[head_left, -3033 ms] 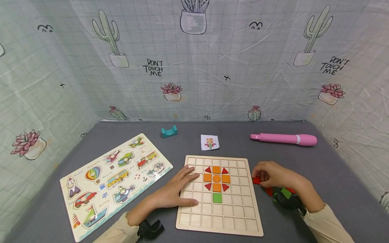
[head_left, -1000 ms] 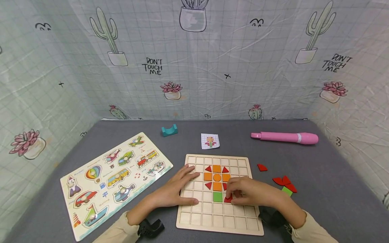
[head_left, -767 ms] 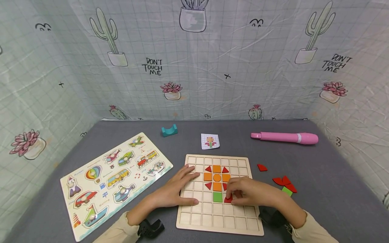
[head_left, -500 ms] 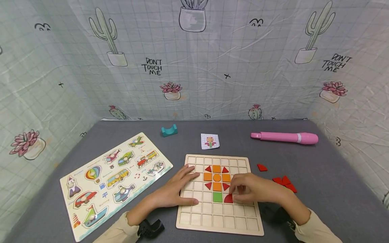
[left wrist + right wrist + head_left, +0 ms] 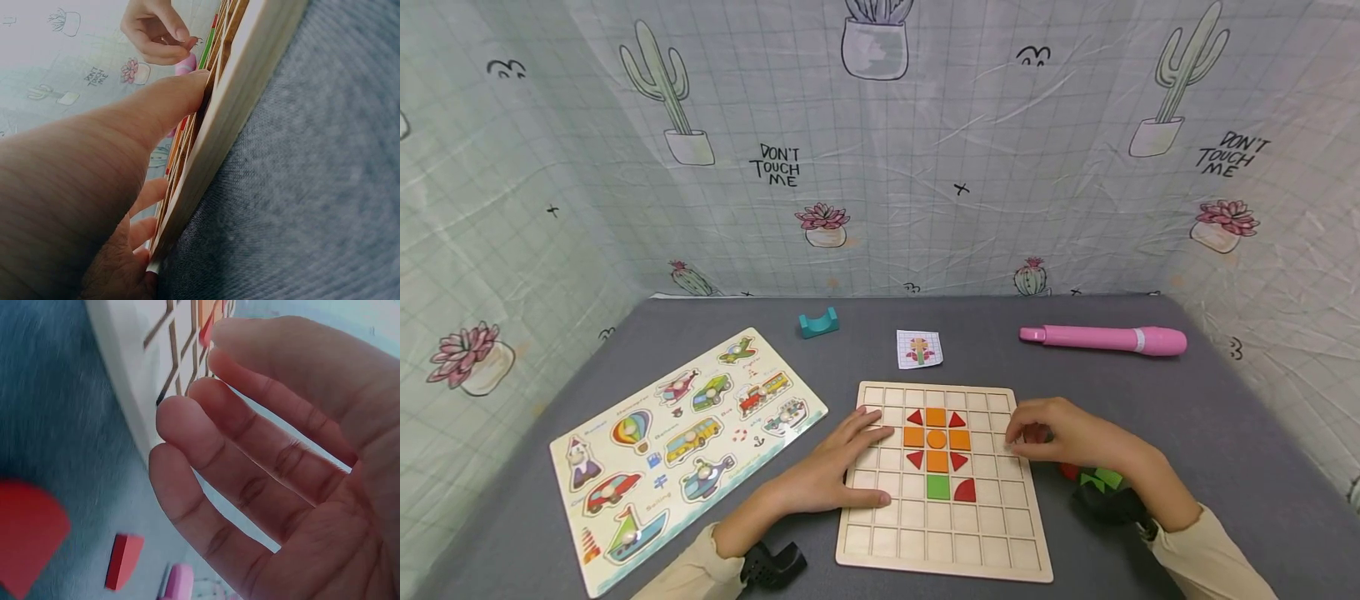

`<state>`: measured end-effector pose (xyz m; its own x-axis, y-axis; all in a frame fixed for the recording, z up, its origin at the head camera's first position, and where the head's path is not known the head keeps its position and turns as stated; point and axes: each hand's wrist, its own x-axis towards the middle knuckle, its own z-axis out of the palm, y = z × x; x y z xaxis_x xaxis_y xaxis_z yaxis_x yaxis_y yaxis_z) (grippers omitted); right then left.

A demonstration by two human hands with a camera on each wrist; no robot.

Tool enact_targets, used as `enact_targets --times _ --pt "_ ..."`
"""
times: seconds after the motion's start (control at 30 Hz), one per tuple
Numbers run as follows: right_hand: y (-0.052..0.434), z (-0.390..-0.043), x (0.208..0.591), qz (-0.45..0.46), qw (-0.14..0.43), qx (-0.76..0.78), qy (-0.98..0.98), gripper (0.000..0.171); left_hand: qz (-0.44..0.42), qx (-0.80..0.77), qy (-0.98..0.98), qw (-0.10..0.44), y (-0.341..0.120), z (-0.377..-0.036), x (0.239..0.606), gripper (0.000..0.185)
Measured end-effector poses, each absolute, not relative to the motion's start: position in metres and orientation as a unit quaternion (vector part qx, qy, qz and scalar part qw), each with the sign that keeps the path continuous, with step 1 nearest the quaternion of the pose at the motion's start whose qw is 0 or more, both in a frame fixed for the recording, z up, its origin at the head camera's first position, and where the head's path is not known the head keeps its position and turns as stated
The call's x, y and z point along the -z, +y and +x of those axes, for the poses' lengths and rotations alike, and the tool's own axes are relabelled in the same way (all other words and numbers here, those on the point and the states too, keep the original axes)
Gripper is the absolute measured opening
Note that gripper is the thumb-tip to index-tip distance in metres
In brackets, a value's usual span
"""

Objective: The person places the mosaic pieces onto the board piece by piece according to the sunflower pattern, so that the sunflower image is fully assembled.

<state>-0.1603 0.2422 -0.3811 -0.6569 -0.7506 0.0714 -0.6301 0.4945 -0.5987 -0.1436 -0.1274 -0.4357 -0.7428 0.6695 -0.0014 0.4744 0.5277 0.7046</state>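
Looking down from the head camera, you have your left hand (image 5: pixel 835 471) lying flat with straight fingers on the left part of the wooden grid board (image 5: pixel 942 533), which sits on the grey bench (image 5: pixel 1225 433). Your right hand (image 5: pixel 1063 433) hovers at the board's right edge, fingers loosely bent, above the loose red and green pieces (image 5: pixel 1093 479) lying just right of the board. On the board an orange and red flower (image 5: pixel 936 439) stands over a green square (image 5: pixel 937 487), with a red quarter-circle piece (image 5: pixel 966 490) touching its right side. Further off lie a vehicle puzzle (image 5: pixel 685 442), a pattern card (image 5: pixel 918 349), a teal block (image 5: pixel 817 323) and a pink pen (image 5: pixel 1101 340).

In the left wrist view, your left hand (image 5: pixel 119 187) presses on the board's edge (image 5: pixel 237 106), its grip wide.

In the right wrist view, your right hand (image 5: pixel 281 462) is relaxed and holds nothing (grip wide), beside the board's corner (image 5: pixel 125 369); two red pieces (image 5: pixel 125 559) lie on the bench below.
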Motion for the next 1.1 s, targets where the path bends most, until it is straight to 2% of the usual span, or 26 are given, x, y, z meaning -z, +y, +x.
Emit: enact_targets --times 0.3,0.53,0.7,1.1 --pt "0.265 -0.169 0.387 -0.382 0.084 0.313 0.865 0.006 0.330 -0.354 0.865 0.134 -0.126 -0.143 0.435 0.080" --pt "0.279 -0.173 0.390 -0.345 0.038 0.279 0.895 0.019 0.329 -0.358 0.863 0.137 -0.127 -0.143 0.434 0.081" --pt "0.281 -0.174 0.391 -0.312 0.025 0.244 0.918 0.022 0.329 -0.358 0.863 0.138 -0.126 -0.142 0.434 0.081" --pt "0.282 -0.177 0.394 -0.334 0.065 0.261 0.903 0.020 0.332 -0.356 0.863 0.137 -0.127 -0.143 0.434 0.080"
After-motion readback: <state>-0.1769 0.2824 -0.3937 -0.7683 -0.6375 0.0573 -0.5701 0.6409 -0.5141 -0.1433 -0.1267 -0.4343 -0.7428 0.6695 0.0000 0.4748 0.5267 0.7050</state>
